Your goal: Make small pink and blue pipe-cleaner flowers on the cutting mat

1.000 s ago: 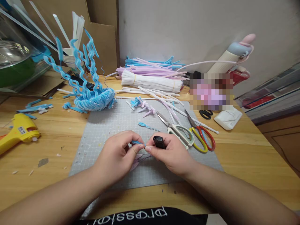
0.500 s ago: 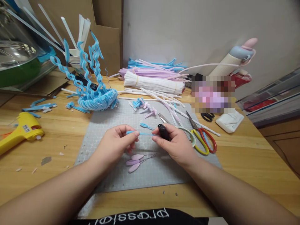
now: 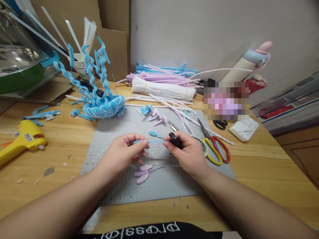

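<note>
My left hand (image 3: 124, 153) pinches one end of a short blue pipe cleaner piece (image 3: 152, 141) above the grey cutting mat (image 3: 117, 126). My right hand (image 3: 188, 152) grips a small black tool (image 3: 175, 139) and touches the other end of the blue piece with thumb and forefinger. Below the hands, three pink petal-shaped pieces on thin wires (image 3: 146, 171) lie on the mat. Another small blue piece (image 3: 155, 134) lies just beyond the hands.
A blue pipe cleaner basket with curly strands (image 3: 99, 96) stands at the mat's far left corner. Bundles of white, pink and blue pipe cleaners (image 3: 161, 84) lie behind. Scissors (image 3: 214, 146) sit right of my hand. A yellow glue gun (image 3: 22, 139) lies at left.
My hands rose off the mat and moved apart, stretching the blue piece between them. The pink petal pieces, earlier hidden under my hands, now lie uncovered on the mat.
</note>
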A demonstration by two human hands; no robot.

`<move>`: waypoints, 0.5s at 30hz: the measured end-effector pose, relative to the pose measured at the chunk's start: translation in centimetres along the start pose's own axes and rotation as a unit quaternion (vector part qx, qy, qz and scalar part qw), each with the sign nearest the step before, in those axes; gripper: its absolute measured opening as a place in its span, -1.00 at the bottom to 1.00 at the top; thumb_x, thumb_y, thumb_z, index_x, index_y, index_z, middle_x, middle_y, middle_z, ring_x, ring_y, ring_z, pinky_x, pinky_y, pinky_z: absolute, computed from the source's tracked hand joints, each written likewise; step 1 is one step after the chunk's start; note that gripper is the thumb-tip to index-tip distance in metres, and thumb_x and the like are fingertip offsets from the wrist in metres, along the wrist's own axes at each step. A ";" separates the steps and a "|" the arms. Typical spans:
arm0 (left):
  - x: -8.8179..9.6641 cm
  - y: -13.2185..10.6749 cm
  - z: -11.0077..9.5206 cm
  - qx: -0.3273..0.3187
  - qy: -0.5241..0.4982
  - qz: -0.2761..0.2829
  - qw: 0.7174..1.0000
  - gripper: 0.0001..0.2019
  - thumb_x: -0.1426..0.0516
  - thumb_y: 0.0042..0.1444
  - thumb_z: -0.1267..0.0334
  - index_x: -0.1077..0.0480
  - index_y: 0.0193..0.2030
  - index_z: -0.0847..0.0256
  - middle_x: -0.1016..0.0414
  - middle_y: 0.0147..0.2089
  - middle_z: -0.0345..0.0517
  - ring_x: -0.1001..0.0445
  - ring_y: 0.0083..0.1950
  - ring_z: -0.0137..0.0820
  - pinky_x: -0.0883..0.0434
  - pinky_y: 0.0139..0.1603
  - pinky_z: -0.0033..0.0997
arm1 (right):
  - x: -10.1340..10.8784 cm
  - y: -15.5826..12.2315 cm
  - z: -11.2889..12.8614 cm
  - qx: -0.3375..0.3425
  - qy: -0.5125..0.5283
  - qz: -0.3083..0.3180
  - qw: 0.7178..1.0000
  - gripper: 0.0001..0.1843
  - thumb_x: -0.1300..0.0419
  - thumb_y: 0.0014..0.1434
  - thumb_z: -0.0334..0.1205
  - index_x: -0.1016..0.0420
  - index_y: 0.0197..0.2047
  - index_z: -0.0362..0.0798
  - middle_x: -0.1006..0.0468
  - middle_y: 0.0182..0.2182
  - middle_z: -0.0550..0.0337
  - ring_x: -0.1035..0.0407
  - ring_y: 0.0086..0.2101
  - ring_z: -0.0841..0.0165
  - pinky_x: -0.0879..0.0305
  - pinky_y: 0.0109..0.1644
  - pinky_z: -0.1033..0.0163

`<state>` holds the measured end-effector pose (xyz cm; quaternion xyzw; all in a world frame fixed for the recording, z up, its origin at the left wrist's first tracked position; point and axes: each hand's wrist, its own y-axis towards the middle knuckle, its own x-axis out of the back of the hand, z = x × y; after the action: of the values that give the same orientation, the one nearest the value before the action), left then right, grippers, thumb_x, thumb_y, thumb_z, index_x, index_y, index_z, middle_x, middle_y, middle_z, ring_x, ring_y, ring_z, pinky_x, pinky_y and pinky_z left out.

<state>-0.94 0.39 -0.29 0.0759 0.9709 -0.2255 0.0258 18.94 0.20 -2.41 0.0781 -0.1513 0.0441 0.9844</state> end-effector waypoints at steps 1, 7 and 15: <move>0.0 0.0 0.0 0.000 -0.004 0.003 1.000 -0.71 -0.32 -0.10 0.11 -0.43 -0.37 0.27 -0.45 -0.52 -0.22 -0.34 -0.53 -0.51 -0.31 -0.54 -0.56 | 0.0 0.0 0.0 0.003 -0.001 -0.003 1.000 -0.89 -0.27 0.13 -0.17 -0.47 -0.34 -0.02 -0.48 -0.46 0.28 -0.32 -0.44 0.40 -0.20 -0.34 0.27; -0.1 -0.1 0.1 0.002 0.013 0.033 0.999 -0.71 -0.32 -0.09 0.08 -0.44 -0.40 0.28 -0.43 -0.48 -0.18 -0.36 -0.44 -0.46 -0.34 -0.56 -0.57 | 0.1 0.1 0.0 0.014 -0.006 -0.019 1.000 -0.91 -0.26 0.14 -0.21 -0.47 -0.36 -0.02 -0.47 -0.47 0.29 -0.30 -0.44 0.41 -0.17 -0.35 0.27; -0.2 0.2 0.1 0.004 0.031 0.043 0.999 -0.69 -0.30 -0.10 0.06 -0.44 -0.37 0.28 -0.46 -0.46 -0.16 -0.38 -0.44 -0.44 -0.35 -0.56 -0.54 | 0.1 0.1 0.0 0.003 0.013 0.005 1.000 -0.91 -0.25 0.15 -0.19 -0.47 -0.33 -0.02 -0.43 -0.50 0.30 -0.24 -0.49 0.43 -0.14 -0.38 0.27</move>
<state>-0.76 0.50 -0.44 0.1245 0.9662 -0.2255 0.0051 19.01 0.36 -2.39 0.0793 -0.1383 0.0508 0.9859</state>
